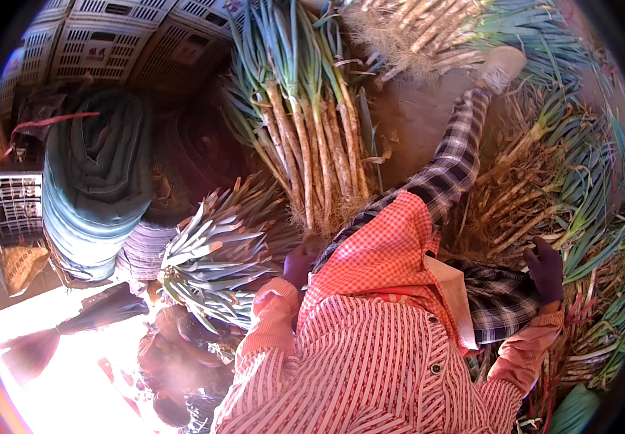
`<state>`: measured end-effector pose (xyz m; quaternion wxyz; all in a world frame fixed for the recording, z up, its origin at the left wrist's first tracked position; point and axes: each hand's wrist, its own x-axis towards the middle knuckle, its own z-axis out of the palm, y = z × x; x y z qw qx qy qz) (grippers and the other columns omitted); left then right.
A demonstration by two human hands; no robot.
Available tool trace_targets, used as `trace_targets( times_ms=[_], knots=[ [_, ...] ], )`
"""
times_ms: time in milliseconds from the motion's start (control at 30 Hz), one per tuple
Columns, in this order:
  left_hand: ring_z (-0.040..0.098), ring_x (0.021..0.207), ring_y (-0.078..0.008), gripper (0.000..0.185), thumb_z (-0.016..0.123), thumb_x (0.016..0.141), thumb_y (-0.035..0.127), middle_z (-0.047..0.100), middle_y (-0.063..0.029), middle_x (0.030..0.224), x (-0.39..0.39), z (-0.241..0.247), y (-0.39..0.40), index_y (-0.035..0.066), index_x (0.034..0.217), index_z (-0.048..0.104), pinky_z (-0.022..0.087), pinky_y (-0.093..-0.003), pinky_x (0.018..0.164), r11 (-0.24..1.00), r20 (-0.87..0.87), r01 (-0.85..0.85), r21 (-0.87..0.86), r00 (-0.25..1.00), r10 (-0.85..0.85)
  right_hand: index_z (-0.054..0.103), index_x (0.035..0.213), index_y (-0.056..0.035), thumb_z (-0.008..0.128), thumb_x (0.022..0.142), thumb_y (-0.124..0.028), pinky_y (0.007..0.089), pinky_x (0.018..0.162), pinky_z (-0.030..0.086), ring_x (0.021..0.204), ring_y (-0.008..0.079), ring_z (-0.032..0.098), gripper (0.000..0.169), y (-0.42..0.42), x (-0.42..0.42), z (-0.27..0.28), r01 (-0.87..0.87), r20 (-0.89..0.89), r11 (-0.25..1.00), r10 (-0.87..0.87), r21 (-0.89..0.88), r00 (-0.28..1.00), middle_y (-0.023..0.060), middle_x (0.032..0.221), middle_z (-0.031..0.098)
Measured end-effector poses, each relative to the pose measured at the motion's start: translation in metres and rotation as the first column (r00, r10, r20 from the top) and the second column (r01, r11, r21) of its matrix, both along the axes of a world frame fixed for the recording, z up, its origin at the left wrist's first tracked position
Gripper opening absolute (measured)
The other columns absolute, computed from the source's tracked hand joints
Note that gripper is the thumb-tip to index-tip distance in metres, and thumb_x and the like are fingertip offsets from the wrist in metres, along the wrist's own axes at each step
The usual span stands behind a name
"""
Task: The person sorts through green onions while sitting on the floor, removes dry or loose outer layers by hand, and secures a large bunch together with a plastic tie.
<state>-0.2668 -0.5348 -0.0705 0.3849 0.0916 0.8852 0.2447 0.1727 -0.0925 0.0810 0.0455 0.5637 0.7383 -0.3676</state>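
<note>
My left hand (299, 264), in a dark purple glove, is beside my hip near the root ends of long leeks or green onions (320, 157) that lean upright in front of me. Whether its fingers hold anything is hard to make out in the shadow. At the right, my right hand (546, 270), also gloved in purple, is by my plaid knee with its fingers apart and nothing in them. It is near a heap of unwashed leeks or green onions (524, 209) with brown roots. A bundle with trimmed green tops (214, 266) stands left of my left hand.
Plastic crates (98, 51) are stacked at the upper left, above a rolled green quilted cover (95, 190). More leeks or green onions (432, 32) lie at the top. My outstretched leg (453, 146) crosses the floor. Another person (174, 352) is at the lower left.
</note>
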Motion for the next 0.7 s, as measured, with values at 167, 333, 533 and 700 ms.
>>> trace_targets(
  times_ms=[167, 333, 533, 700],
  knots=[
    [0.063, 0.077, -0.0176, 0.035, 0.070, 0.081, 0.028, 0.070, -0.0153, 0.090, -0.020, -0.005, -0.012, 0.002, 0.105, 0.067, 0.050, -0.0356, 0.071, 0.987, 0.159, -0.152, 0.044, 0.977, 0.143, 0.060, 0.109, -0.0037, 0.064, 0.085, -0.027, 0.0396, 0.064, 0.046, 0.070, 0.0350, 0.061, 0.034, -0.007, -0.009, 0.008, -0.079, 0.058, 0.996, 0.081, -0.042, 0.995, 0.0186, 0.077, 0.061],
    [0.063, 0.077, -0.0192, 0.034, 0.068, 0.084, 0.027, 0.068, -0.0169, 0.089, -0.041, 0.031, 0.037, 0.001, 0.105, 0.066, 0.050, -0.0359, 0.070, 0.991, -0.252, -0.085, -0.106, 0.966, 0.056, 0.062, 0.116, -0.0063, 0.064, 0.085, -0.030, 0.0419, 0.068, 0.048, 0.075, 0.0363, 0.063, 0.038, -0.018, -0.007, 0.008, -0.134, 0.083, 0.976, 0.121, 0.174, 0.989, 0.0188, 0.080, 0.064],
    [0.065, 0.082, -0.0352, 0.040, 0.066, 0.083, 0.035, 0.067, -0.0210, 0.091, -0.112, 0.006, 0.083, 0.000, 0.102, 0.066, 0.049, -0.0415, 0.071, 0.940, -0.202, 0.066, 0.334, 0.979, 0.003, 0.063, 0.116, -0.0079, 0.064, 0.085, -0.034, 0.0430, 0.071, 0.049, 0.080, 0.0367, 0.065, 0.040, -0.011, -0.019, 0.014, -0.035, 0.133, 0.990, 0.017, 0.135, 0.991, 0.0190, 0.085, 0.066],
    [0.066, 0.072, -0.0330, 0.040, 0.067, 0.080, 0.038, 0.068, -0.0224, 0.084, -0.096, 0.002, 0.096, 0.001, 0.097, 0.069, 0.050, -0.0459, 0.065, 0.935, -0.185, 0.353, -0.038, 0.917, -0.353, 0.065, 0.111, -0.0073, 0.065, 0.087, -0.035, 0.0390, 0.073, 0.050, 0.082, 0.0316, 0.067, 0.037, -0.004, 0.010, 0.018, 0.176, -0.096, 0.866, -0.149, 0.468, 0.984, 0.0166, 0.089, 0.068]
  ],
)
